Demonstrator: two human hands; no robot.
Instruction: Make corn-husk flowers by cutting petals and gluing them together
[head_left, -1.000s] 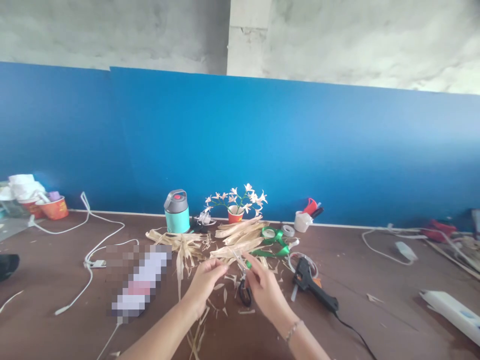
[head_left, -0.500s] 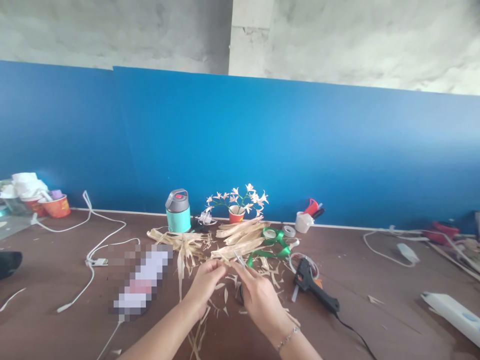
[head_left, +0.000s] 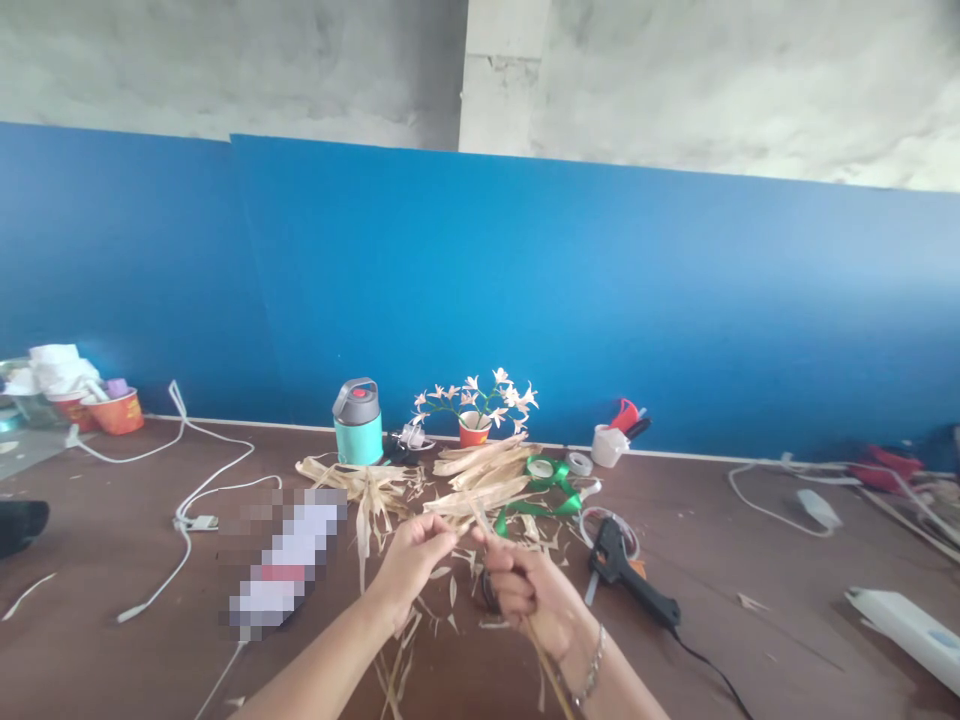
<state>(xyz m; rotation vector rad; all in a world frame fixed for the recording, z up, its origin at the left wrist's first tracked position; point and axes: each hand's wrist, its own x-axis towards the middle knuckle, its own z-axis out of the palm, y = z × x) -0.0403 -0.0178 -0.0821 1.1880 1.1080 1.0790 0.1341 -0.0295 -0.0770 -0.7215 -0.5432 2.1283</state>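
My left hand [head_left: 416,560] is closed, with thumb and forefinger pinching a small piece of dried corn husk [head_left: 460,527]. Close beside it, my right hand [head_left: 536,590] has its fingers curled round a pair of scissors; the blades [head_left: 481,516] point up and away, and a dark handle loop shows below the fingers. A long narrow husk strip [head_left: 551,668] runs down from under the right palm; whether the hand grips it is unclear. Cut petal-shaped husk pieces [head_left: 452,592] and scraps lie on the brown table [head_left: 300,675] under my hands.
Husk bundles [head_left: 484,497], green ribbon [head_left: 517,512] and tape rolls [head_left: 579,463] lie ahead. Behind stand a turquoise flask [head_left: 358,437] and a cup of husk flowers [head_left: 474,432]. A glue gun [head_left: 634,575] is at right, a blurred-out object [head_left: 289,560] at left, with white cables [head_left: 182,545].
My right hand has rolled outward, so its curled fingers and the husk strip below the palm now show. My left hand has stayed almost in place, pinching the husk.
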